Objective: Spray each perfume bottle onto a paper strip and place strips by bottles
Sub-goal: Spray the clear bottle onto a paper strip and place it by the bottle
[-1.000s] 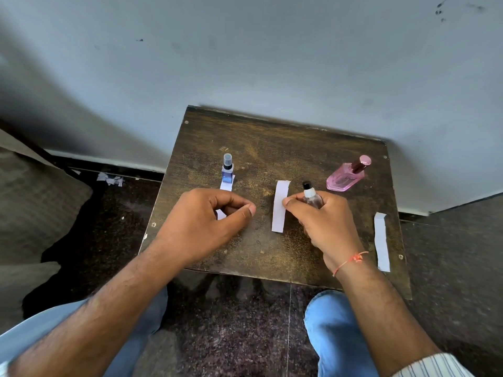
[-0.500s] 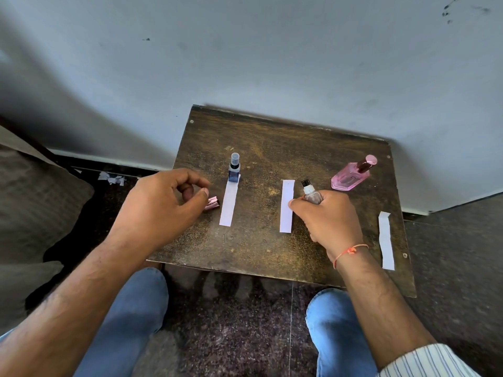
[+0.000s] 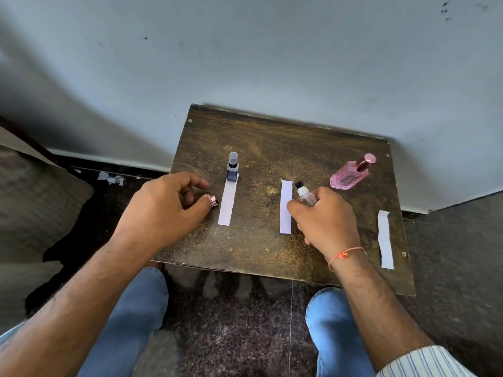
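Blue bottle (image 3: 233, 170) and clear bottle (image 3: 305, 194) each have a strip beside them; right hand (image 3: 325, 217) fingers grip the clear one, left hand (image 3: 166, 210) fingers pinch a pink cap (image 3: 214, 201), pink bottle (image 3: 351, 174) seemingly unsprayed, its strip (image 3: 385, 239) apart.

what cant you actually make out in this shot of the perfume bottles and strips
- Clear bottle, head view: its lower body is hidden inside the right hand.
- Small pink cap: mostly covered by the left hand.
- Pink bottle: label too small to read.
- Whether any strip is sprayed: not visible.
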`<state>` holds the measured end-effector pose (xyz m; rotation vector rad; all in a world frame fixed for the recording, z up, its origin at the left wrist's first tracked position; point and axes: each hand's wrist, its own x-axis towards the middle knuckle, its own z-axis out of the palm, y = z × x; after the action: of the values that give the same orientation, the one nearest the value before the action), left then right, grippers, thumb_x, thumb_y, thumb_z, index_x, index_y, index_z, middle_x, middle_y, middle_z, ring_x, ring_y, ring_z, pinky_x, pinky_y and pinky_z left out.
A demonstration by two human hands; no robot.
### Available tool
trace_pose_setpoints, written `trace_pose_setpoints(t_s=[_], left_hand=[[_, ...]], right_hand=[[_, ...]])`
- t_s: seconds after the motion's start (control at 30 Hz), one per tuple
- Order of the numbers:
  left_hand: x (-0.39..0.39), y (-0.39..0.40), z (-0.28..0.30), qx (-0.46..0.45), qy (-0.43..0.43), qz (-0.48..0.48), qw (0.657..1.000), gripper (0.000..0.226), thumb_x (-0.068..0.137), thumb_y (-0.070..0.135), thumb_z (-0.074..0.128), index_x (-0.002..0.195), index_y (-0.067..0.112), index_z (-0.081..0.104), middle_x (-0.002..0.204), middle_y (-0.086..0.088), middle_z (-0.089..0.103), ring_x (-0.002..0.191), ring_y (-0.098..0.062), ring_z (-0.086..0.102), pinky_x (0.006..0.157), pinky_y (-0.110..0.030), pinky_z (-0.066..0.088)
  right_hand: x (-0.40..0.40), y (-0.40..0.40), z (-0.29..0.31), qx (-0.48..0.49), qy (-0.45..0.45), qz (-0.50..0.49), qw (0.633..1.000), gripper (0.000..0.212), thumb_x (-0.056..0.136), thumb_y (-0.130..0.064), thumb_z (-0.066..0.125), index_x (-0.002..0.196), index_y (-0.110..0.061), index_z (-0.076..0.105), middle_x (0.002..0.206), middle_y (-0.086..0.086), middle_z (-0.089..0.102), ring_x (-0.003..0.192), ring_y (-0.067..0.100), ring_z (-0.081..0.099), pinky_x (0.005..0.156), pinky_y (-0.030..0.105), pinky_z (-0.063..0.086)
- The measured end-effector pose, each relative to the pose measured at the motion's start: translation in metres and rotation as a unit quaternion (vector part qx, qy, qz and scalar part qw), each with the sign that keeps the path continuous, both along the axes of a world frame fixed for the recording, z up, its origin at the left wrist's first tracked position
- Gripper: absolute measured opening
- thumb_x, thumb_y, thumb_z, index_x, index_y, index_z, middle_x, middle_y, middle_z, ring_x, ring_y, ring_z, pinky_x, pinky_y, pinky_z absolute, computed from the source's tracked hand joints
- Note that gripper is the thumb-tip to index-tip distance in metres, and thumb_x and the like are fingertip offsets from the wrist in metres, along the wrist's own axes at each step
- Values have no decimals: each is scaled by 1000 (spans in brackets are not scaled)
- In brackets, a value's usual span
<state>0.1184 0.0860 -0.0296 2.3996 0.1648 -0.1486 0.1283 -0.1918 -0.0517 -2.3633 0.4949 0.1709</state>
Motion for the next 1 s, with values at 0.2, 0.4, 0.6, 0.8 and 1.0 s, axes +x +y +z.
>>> trace_pose_setpoints(t_s=[0.2,0.4,0.6,0.8,1.0], left_hand=[[-1,-1,0,27,8,-32,999,19,85,48,82,101,46,72,84,13,67,75,5,63,62,-23,45],[1,-2,-10,58,0,-75,995,22,84,44,86,103,46,75,96,20,65,87,9,60,68,-14,40],[1,-24,-1,-125,-19,-64,990,15,88,41,87,98,44,77,84,22,75,50,-2,55,55,-12,42],[0,-48,9,-198,-52,-133,970,20,91,21,85,107,31,78,55,34,60,39,-5,31,46,-17,28],[0,-57,2,-162,-86,-214,959,29,84,38,88,113,38,82,97,26,78,52,-8,56,50,-24,44]], right_hand=[[-7,-5,4,100,-24,-23,994,26,89,-37,72,90,-12,65,57,0,65,39,20,61,42,29,46],[-16,-17,-1,165,-63,28,984,32,83,-54,75,92,-27,61,64,-11,59,57,17,57,58,42,49],[-26,-25,8,258,-79,97,958,32,85,-51,63,107,-31,54,70,8,59,62,25,51,53,53,43],[-36,-33,15,247,-138,182,942,20,99,-24,66,114,-20,54,83,5,64,63,26,55,55,49,46],[-38,-44,14,190,-197,240,931,26,96,-13,83,116,-12,66,104,-6,75,87,16,73,73,24,54]])
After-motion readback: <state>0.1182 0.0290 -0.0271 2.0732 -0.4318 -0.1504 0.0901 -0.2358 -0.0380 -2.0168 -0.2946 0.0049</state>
